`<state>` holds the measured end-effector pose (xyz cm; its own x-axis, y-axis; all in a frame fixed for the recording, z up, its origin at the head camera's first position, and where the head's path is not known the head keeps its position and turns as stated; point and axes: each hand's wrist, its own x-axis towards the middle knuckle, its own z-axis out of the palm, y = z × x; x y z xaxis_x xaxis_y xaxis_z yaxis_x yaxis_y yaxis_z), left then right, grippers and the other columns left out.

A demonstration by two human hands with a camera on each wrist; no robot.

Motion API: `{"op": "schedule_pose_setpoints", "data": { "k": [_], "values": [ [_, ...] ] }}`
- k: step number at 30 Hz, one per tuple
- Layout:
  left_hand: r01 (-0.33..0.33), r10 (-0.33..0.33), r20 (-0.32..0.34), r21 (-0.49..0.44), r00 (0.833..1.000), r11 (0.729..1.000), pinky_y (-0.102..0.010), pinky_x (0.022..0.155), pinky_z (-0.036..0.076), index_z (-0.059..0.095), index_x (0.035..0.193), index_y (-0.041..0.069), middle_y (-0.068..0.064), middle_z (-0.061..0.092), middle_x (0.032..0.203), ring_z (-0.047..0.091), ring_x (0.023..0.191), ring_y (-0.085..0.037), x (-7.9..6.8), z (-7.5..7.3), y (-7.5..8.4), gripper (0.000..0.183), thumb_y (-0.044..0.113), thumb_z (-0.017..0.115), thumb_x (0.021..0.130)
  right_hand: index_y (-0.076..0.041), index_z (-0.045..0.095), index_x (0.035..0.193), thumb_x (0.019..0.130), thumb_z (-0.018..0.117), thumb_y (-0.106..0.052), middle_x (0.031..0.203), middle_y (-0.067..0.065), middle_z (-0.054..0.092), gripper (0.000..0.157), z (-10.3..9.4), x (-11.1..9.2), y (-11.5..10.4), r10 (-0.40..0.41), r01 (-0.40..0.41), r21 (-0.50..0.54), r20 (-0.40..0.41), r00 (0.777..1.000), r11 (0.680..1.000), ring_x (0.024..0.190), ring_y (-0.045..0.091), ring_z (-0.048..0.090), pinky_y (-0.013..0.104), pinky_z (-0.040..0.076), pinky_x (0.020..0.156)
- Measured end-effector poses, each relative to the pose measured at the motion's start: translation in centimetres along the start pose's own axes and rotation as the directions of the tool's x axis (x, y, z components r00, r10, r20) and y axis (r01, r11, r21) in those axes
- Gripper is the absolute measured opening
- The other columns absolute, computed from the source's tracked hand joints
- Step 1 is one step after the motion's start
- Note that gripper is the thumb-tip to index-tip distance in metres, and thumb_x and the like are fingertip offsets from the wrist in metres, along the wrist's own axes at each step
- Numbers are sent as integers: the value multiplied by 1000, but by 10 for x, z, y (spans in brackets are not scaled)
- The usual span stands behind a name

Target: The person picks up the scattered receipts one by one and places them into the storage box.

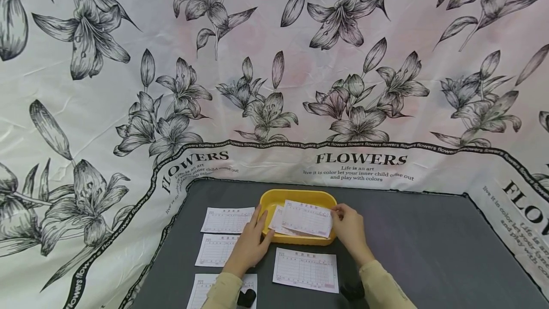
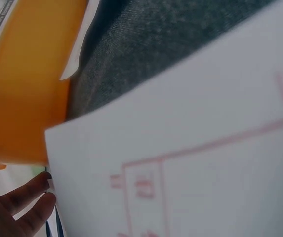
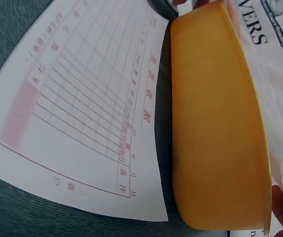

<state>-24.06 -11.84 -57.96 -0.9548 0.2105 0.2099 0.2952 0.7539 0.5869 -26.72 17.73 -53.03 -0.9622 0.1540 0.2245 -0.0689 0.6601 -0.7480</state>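
Where the left hand and the right hand reach: one yellow tray, lower centre of the head frame, standing on a dark grey surface.
Hands, spacing: apart, with the tray between them.
Left, state: fingers straight and spread, touching the tray's left end.
Right, state: fingers curled at the tray's right end, pinching the upper slip by its right edge; whether they also bear on the rim cannot be told.
Tray contents: the upper slip, a printed white form set aslant, overlapping the lower slip.
Left column: three like forms, lower left of centre; top slip, middle slip, bottom slip, the last at the bottom edge.
Front slip: bottom centre, just below the tray; red print legible as a grid in the right wrist view.
Sleeves: pale yellow, bottom edge.
Cloth: white, black lilies, "FLOWERS" lettering, upper frame.
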Motion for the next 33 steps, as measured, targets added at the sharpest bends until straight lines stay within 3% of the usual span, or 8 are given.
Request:
{"op": "schedule_pose_setpoints", "data": {
  "k": [11, 22, 26, 33],
  "values": [
    [-17, 17, -7, 14, 1000, 1000, -60, 117, 43, 39, 165, 7, -10, 20, 177, 49, 145, -41, 4, -1, 2, 65, 39, 56, 110, 6, 72, 110, 102, 65, -7, 87, 15, 74, 17, 6, 16, -7, 19, 5, -185, 126, 992, 983, 56, 17, 60, 30, 48, 50],
    [5, -6, 2, 18, 1000, 1000, -58, 119, 42, 38, 166, 10, -6, 19, 178, 48, 146, -40, 5, -3, 2, 66, 41, 55, 110, 5, 73, 110, 101, 68, -7, 95, 20, 76, 16, 18, 31, -10, 5, 70, -412, 179, 984, 908, 80, 36, 73, 52, 63, 70],
    [2, -2, -4, 23, 1000, 1000, -58, 118, 43, 38, 165, 10, -6, 19, 178, 49, 146, -40, 4, -1, -1, 66, 41, 55, 110, 6, 73, 112, 100, 69, -6, 97, 22, 76, 18, 19, 31, -12, -19, 105, -443, 194, 981, 890, 80, 39, 74, 53, 63, 69],
    [11, -12, 12, 17, 1000, 1000, -58, 118, 43, 37, 166, 10, -7, 18, 178, 48, 146, -40, 2, 1, -2, 66, 41, 54, 110, 5, 70, 123, 100, 71, -13, 102, 25, 76, 30, 17, 26, -9, -37, 122, -429, 201, 979, 895, 78, 38, 73, 53, 62, 67]
  ]
}}
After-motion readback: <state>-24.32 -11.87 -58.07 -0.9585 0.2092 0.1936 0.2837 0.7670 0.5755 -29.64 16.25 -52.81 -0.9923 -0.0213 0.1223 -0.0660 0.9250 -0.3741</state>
